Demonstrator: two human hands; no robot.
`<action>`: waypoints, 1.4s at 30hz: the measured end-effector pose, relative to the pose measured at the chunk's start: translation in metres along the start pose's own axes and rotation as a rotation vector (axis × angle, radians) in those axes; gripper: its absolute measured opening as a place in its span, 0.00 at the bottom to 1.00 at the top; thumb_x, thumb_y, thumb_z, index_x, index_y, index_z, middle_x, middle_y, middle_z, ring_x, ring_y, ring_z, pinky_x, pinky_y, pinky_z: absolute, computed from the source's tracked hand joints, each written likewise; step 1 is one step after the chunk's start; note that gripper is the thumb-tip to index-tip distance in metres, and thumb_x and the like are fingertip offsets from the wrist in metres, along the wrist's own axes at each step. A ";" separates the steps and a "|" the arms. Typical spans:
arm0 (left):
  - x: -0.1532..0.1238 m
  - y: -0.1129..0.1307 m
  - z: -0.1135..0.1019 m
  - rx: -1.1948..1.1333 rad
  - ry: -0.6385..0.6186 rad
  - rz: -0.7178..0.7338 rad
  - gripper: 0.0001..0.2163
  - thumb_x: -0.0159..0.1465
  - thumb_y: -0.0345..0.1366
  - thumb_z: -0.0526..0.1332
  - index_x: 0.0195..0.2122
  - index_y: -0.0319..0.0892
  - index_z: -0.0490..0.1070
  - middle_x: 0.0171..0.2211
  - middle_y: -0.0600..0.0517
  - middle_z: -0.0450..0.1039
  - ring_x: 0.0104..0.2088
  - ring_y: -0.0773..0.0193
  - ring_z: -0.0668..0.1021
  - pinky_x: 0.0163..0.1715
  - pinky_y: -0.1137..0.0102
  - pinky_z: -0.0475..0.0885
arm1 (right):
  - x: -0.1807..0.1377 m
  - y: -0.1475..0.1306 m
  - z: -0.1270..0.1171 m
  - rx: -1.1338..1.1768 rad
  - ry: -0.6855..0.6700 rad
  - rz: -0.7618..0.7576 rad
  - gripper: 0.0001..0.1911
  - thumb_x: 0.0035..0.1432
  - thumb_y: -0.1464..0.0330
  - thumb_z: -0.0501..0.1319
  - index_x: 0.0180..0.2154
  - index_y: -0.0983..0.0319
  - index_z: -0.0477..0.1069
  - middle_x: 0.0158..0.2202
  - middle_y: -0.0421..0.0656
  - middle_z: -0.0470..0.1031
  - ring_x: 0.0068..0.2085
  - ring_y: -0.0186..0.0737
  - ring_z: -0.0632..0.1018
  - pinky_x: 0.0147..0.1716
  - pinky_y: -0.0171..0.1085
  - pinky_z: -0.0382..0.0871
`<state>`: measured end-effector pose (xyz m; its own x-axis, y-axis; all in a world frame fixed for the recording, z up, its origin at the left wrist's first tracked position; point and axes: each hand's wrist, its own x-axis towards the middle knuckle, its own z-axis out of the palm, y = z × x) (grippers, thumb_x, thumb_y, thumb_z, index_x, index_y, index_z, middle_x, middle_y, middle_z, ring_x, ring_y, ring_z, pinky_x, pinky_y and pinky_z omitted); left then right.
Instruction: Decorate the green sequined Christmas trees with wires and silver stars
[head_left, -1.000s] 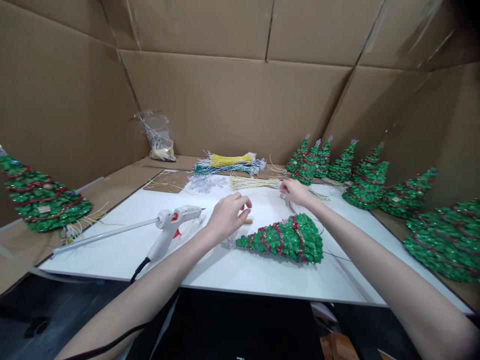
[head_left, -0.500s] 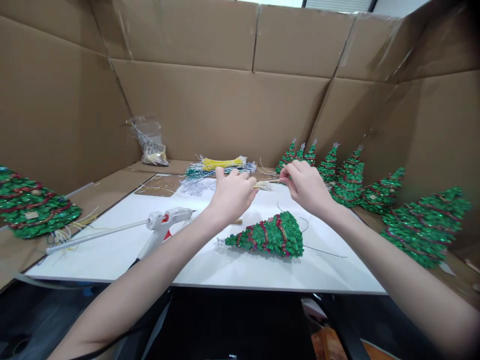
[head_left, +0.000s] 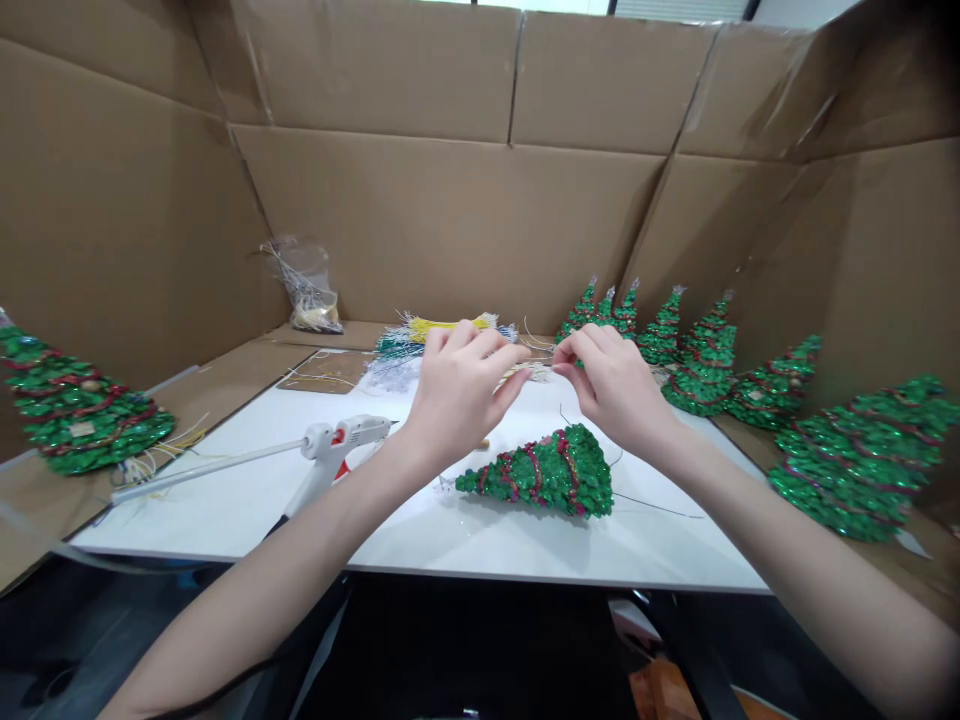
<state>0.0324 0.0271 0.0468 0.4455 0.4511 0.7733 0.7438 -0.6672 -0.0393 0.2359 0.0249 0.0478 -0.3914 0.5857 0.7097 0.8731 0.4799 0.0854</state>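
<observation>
My left hand (head_left: 466, 390) is raised over the middle of the white board, thumb and forefinger apart with nothing visible between them. My right hand (head_left: 609, 382) faces it, its thumb and forefinger pinched; anything in the pinch is too small to make out. Behind the gap between the hands, a bunch of cream strands (head_left: 538, 372) shows on the board. Nearer me, below both hands, a green glittery Christmas tree (head_left: 544, 472) with red garland lies on its side, its clear star tip pointing left. Thin dark wires stick out around its base.
A white hot glue gun (head_left: 330, 450) with a long glue stick rests at left. Yellow strands (head_left: 450, 328) lie in a bundle behind my left hand. Several finished trees (head_left: 701, 365) stand at right, another tree (head_left: 82, 410) at far left. Cardboard walls (head_left: 420, 220) enclose the board.
My left hand's fingers have opened away from the cream strands, and the hand has turned slightly. My right hand stays pinched near the same spot. The view has shifted a little.
</observation>
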 end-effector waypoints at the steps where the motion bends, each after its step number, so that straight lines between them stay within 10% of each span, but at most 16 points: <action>1: -0.001 0.000 0.002 -0.045 -0.044 -0.002 0.10 0.71 0.42 0.57 0.44 0.47 0.76 0.40 0.53 0.81 0.41 0.58 0.74 0.44 0.61 0.59 | 0.000 -0.003 -0.002 0.041 0.002 -0.003 0.07 0.67 0.71 0.53 0.34 0.59 0.63 0.36 0.46 0.72 0.38 0.46 0.69 0.36 0.41 0.59; 9: -0.005 -0.003 -0.003 -0.453 -0.234 -0.114 0.12 0.69 0.37 0.58 0.29 0.43 0.75 0.20 0.59 0.73 0.23 0.69 0.71 0.37 0.69 0.65 | -0.005 -0.005 -0.013 0.247 0.011 -0.140 0.03 0.66 0.66 0.58 0.41 0.58 0.68 0.37 0.45 0.73 0.41 0.46 0.71 0.41 0.44 0.63; 42: -0.014 -0.003 -0.019 -0.718 -0.358 -0.247 0.12 0.65 0.33 0.62 0.23 0.39 0.74 0.19 0.56 0.72 0.24 0.70 0.72 0.23 0.78 0.63 | 0.001 -0.003 -0.007 -0.129 0.216 -0.605 0.09 0.65 0.74 0.61 0.30 0.59 0.71 0.29 0.42 0.74 0.38 0.41 0.67 0.40 0.42 0.60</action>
<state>0.0143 0.0116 0.0486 0.5330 0.7136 0.4546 0.3966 -0.6853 0.6108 0.2355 0.0193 0.0530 -0.7693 0.0861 0.6331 0.5500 0.5933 0.5878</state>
